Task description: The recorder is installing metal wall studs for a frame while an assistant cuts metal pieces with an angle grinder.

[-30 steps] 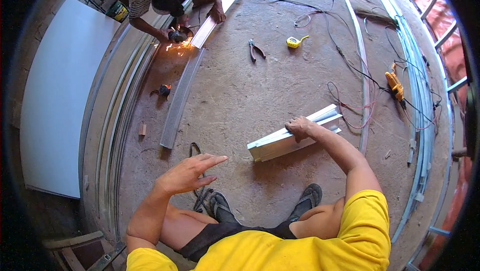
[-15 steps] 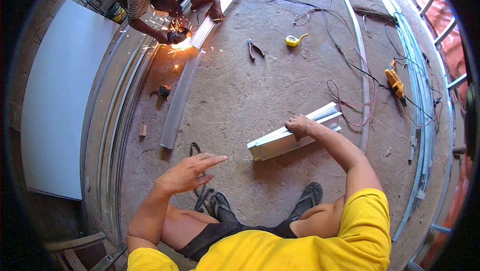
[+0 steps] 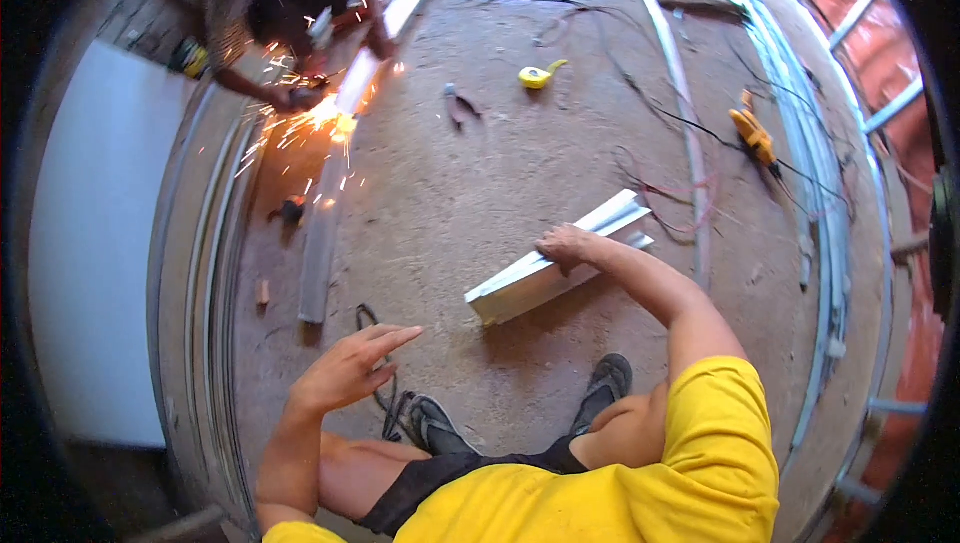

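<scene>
My right hand [image 3: 565,248] grips the top edge of a short bundle of pale metal channels [image 3: 515,293], which sits slanted on the floor in front of my right foot. My left hand [image 3: 360,363] hangs in the air left of the bundle, fingers apart and empty, near a dark strap [image 3: 390,383] lying on the floor by my left sandal. Beyond, a co-worker [image 3: 280,13] crouches at upper left and holds a grinder [image 3: 305,98] to a long metal strip [image 3: 402,10], throwing bright sparks.
Pliers [image 3: 460,106], a yellow tape measure [image 3: 538,74], a yellow power tool [image 3: 755,135], cables and a small dark-orange object [image 3: 291,211] lie on the floor. A white board [image 3: 95,243] and long strips run along the left, metal lengths [image 3: 820,193] and a railing [image 3: 895,98] along the right.
The whole view has shifted, with floor objects appearing further left and my hands slightly lower left. The sparks have grown and spread. My hands keep the same pose.
</scene>
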The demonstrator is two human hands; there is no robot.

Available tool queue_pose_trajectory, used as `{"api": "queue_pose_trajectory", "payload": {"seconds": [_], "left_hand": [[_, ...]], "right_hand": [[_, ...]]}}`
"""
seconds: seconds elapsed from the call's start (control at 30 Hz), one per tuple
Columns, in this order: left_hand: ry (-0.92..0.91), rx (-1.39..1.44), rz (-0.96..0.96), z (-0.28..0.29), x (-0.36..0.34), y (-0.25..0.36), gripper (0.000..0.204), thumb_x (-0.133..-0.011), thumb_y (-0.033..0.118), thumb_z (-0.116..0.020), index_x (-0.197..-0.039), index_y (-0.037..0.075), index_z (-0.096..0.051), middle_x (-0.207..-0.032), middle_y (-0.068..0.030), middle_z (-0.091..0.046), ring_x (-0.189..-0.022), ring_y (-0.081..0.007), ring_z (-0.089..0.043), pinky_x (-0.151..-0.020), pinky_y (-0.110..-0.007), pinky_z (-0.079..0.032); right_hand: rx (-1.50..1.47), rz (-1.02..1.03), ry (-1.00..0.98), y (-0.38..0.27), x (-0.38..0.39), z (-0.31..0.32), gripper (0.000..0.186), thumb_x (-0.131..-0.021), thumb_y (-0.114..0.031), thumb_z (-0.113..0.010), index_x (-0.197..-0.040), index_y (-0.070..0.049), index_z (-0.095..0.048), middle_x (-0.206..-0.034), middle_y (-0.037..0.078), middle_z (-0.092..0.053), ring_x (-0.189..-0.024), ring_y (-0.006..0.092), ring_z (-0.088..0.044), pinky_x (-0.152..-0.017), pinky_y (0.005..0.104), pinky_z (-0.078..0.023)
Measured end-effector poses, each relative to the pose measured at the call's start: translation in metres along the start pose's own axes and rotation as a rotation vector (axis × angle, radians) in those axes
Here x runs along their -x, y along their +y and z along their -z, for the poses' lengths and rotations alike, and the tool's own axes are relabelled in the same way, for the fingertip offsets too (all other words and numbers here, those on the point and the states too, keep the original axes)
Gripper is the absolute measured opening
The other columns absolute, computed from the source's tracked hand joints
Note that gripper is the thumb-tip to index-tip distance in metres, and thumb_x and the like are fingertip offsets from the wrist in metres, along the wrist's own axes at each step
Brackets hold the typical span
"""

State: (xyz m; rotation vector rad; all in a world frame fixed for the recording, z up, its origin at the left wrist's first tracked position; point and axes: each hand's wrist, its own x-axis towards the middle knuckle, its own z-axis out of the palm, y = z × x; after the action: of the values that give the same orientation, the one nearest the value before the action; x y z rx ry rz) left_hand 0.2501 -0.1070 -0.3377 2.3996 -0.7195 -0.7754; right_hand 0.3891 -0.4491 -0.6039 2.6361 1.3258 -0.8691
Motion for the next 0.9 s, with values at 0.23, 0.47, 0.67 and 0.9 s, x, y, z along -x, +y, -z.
{"api": "queue_pose_trajectory", "payload": {"seconds": [0.23,0.47,0.67,0.9], "left_hand": [[0.017,0.024,-0.029,0.000,0.001,0.007,0.057,-0.075,-0.002,-0.062,-0.128,0.011,-0.046,-0.117,-0.0151,-0.054,-0.105,-0.0336,-0.053,-0.086,-0.037,-0.044],[0.024,0.012,0.024,-0.008,-0.002,0.006,0.056,-0.072,-0.004,-0.062,-0.125,0.005,-0.048,-0.110,-0.0172,-0.057,-0.101,-0.0336,-0.056,-0.084,-0.035,-0.045],[0.017,0.030,0.042,-0.007,-0.004,0.013,0.064,-0.068,-0.011,-0.060,-0.128,0.005,-0.046,-0.116,-0.0147,-0.057,-0.104,-0.0254,-0.058,-0.069,-0.032,-0.050],[-0.015,0.042,0.135,-0.002,-0.007,0.024,0.063,-0.069,-0.010,-0.062,-0.128,0.005,-0.046,-0.118,-0.0144,-0.057,-0.105,-0.0252,-0.058,-0.072,-0.033,-0.050]], "right_hand": [[-0.013,0.015,0.019,-0.003,-0.005,0.000,0.059,-0.053,-0.027,-0.084,-0.100,-0.006,-0.056,-0.097,0.012,-0.063,-0.091,0.0297,-0.061,-0.075,0.0409,-0.051],[0.006,0.018,0.034,0.007,-0.019,-0.020,0.053,-0.046,-0.027,-0.086,-0.089,-0.008,-0.060,-0.089,0.011,-0.065,-0.088,0.0291,-0.063,-0.074,0.0402,-0.052],[0.016,-0.013,0.099,0.002,-0.011,-0.023,0.050,-0.047,-0.022,-0.084,-0.089,-0.008,-0.059,-0.088,0.011,-0.065,-0.088,0.0286,-0.063,-0.073,0.0401,-0.052],[0.021,-0.018,0.055,-0.002,-0.002,-0.007,0.051,-0.050,-0.021,-0.083,-0.091,-0.005,-0.058,-0.091,0.013,-0.065,-0.087,0.0295,-0.063,-0.075,0.0405,-0.051]]}}
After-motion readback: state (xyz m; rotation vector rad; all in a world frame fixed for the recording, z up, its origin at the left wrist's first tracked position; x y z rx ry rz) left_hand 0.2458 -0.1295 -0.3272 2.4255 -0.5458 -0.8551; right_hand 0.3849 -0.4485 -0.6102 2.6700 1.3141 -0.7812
